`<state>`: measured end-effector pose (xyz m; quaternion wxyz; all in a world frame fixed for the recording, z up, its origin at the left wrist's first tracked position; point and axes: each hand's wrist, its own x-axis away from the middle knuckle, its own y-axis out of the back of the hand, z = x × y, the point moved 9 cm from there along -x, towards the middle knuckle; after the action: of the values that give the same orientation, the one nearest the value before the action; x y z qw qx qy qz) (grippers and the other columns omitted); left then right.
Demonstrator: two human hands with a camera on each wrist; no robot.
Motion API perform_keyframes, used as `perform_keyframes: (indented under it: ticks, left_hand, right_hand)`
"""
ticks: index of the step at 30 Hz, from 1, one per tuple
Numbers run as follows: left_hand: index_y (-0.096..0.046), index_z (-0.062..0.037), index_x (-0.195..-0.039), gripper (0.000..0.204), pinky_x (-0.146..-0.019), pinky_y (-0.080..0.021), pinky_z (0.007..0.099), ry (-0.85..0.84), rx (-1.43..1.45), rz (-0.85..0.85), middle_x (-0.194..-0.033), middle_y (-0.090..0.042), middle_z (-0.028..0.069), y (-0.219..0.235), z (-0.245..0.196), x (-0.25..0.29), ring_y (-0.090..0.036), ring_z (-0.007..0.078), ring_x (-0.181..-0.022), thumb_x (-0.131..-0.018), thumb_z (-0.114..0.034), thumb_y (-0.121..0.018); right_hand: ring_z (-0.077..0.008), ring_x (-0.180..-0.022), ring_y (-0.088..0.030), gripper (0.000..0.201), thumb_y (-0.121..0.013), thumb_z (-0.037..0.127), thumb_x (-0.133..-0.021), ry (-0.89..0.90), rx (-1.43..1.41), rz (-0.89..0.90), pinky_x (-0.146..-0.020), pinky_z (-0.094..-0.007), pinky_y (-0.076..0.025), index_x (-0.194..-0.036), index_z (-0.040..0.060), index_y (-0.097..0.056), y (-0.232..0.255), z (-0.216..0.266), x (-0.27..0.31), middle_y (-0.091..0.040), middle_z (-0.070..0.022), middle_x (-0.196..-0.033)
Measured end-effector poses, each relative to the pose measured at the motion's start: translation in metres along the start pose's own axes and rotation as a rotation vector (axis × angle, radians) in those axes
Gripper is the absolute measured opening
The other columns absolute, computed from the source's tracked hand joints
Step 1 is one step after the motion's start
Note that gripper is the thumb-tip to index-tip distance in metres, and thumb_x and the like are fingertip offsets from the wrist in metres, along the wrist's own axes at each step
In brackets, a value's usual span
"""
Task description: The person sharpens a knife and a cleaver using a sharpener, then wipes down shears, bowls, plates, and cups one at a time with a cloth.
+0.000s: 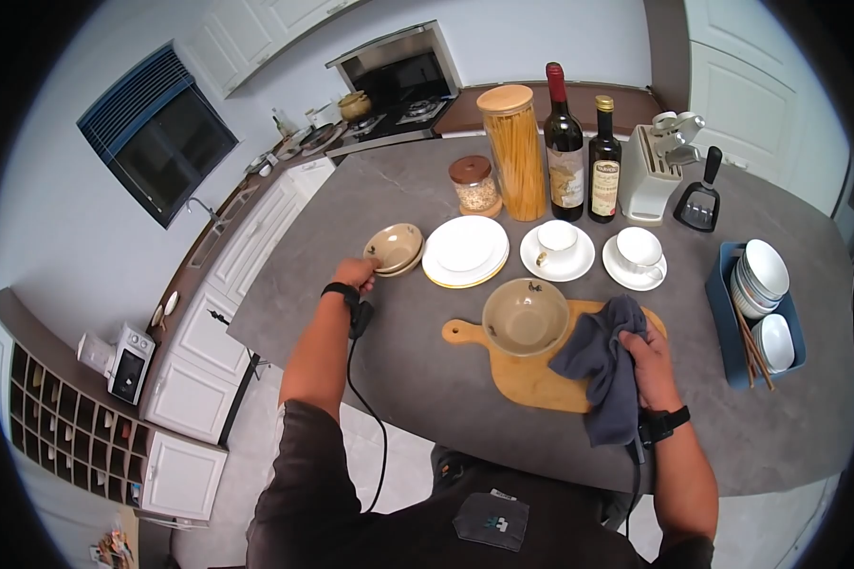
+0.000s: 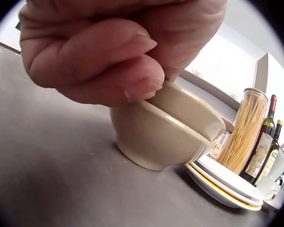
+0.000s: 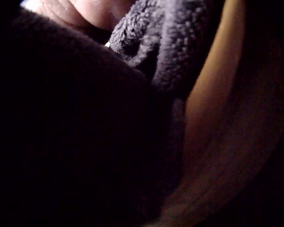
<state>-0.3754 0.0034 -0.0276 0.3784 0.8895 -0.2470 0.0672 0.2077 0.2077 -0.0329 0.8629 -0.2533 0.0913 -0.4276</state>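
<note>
At the left of the table my left hand [image 1: 356, 273] pinches the rim of the upper of two beige bowls [image 1: 394, 248]. The left wrist view shows this upper bowl [image 2: 194, 109] tilted inside the lower bowl [image 2: 149, 135], which rests on the table. My right hand [image 1: 647, 358] grips a dark grey cloth [image 1: 603, 365] that hangs over the right part of a wooden cutting board [image 1: 531, 384]. Another beige bowl [image 1: 526, 318] stands upright on the board, left of the cloth. Dark folds of cloth [image 3: 180, 47] cover most of the right wrist view.
Behind the board are stacked white plates [image 1: 466, 250] and two cups on saucers [image 1: 571, 270]. Farther back stand a pasta jar [image 1: 514, 161], an oat jar [image 1: 474, 185], two bottles [image 1: 565, 156] and a knife block [image 1: 647, 180]. A blue bin [image 1: 726, 322] with bowls and chopsticks sits at right.
</note>
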Motion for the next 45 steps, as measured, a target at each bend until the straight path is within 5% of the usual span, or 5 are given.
perform_keyframes:
  ticks: [20,27,28,37,45]
  left_hand:
    - [-0.058,0.0137,-0.119,0.032,-0.066,-0.069,0.0365,-0.367,0.662,0.082,-0.106,-0.072,0.0236,0.02,-0.069,0.091,-0.078,0.0325,-0.084,-0.099,-0.011,-0.052]
    - [-0.051,-0.0018,-0.144,0.05,-0.089,-0.065,0.0481,-0.3,1.261,0.816,-0.137,-0.065,0.0178,-0.099,-0.109,0.278,-0.07,0.0339,-0.119,-0.103,-0.03,-0.057]
    - [-0.041,-0.0037,-0.153,0.064,-0.096,-0.062,0.0595,-0.224,1.346,0.991,-0.149,-0.054,0.0227,-0.123,-0.105,0.293,-0.063,0.0428,-0.129,-0.099,-0.034,-0.06]
    - [-0.036,-0.0112,-0.16,0.081,-0.106,-0.049,0.0704,0.221,1.478,1.488,-0.159,-0.046,0.0195,-0.254,-0.102,0.404,-0.053,0.0441,-0.139,-0.101,-0.065,-0.049]
    - [-0.033,-0.0121,-0.163,0.086,-0.111,-0.041,0.0716,0.095,1.263,1.831,-0.163,-0.041,0.017,-0.292,-0.131,0.453,-0.045,0.0446,-0.146,-0.102,-0.073,-0.04]
  right_hand:
    - [-0.0126,-0.097,-0.067,0.036,-0.06,0.006,-0.098,0.029,0.082,0.018,-0.089,-0.0283,-0.055,-0.133,-0.0037,-0.061,0.0,0.003,0.0,-0.069,-0.0054,-0.112]
    - [-0.0135,-0.098,-0.068,0.037,-0.06,0.007,-0.099,0.019,0.065,0.017,-0.089,-0.0289,-0.056,-0.134,-0.0038,-0.06,-0.005,0.007,0.004,-0.07,-0.0068,-0.114]
    - [-0.0139,-0.098,-0.069,0.037,-0.059,0.006,-0.1,0.022,0.06,0.018,-0.09,-0.0289,-0.057,-0.135,-0.0035,-0.059,-0.007,0.009,0.005,-0.071,-0.0069,-0.115]
    - [-0.0125,-0.093,-0.069,0.027,-0.062,0.009,-0.099,-0.01,0.009,-0.004,-0.085,-0.0276,-0.057,-0.124,-0.0001,-0.064,0.013,0.012,0.006,-0.072,-0.0053,-0.108]
    - [-0.0119,-0.091,-0.068,0.03,-0.064,0.014,-0.099,0.06,0.14,-0.186,-0.085,-0.0273,-0.056,-0.125,-0.0005,-0.065,0.067,0.07,0.043,-0.072,-0.0052,-0.108]
